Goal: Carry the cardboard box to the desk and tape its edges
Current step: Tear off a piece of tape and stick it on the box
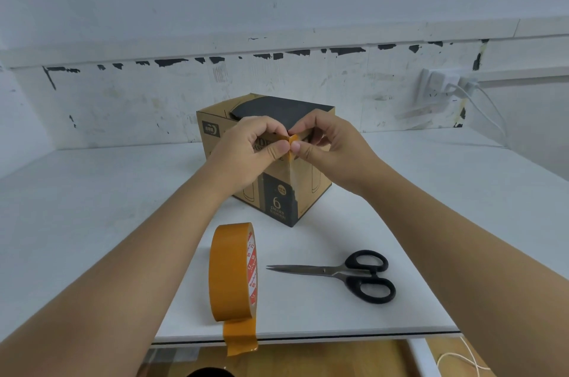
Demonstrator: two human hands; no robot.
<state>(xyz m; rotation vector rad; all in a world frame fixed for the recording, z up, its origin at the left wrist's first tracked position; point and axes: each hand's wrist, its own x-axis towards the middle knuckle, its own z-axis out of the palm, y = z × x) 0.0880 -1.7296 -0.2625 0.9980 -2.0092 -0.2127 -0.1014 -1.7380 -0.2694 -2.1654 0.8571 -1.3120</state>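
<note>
A brown cardboard box (pixel 278 201) with black print stands on the white desk (pixel 92 192), one vertical corner turned toward me. A strip of tan tape (pixel 292 142) runs down that corner edge. My left hand (pixel 255 145) and my right hand (pixel 326 145) meet at the box's top near corner, thumbs and forefingers pinching the strip's upper end between them. Both hands hide part of the box's upper front. A tan tape roll (pixel 234 272) stands on edge near the desk's front, its loose end hanging over the edge.
Black-handled scissors (pixel 348 273) lie shut to the right of the roll, blades pointing left. A white wall socket (pixel 437 90) with plugged cables sits at the back right. The desk's front edge (pixel 308 338) runs just behind the roll; wooden floor shows below.
</note>
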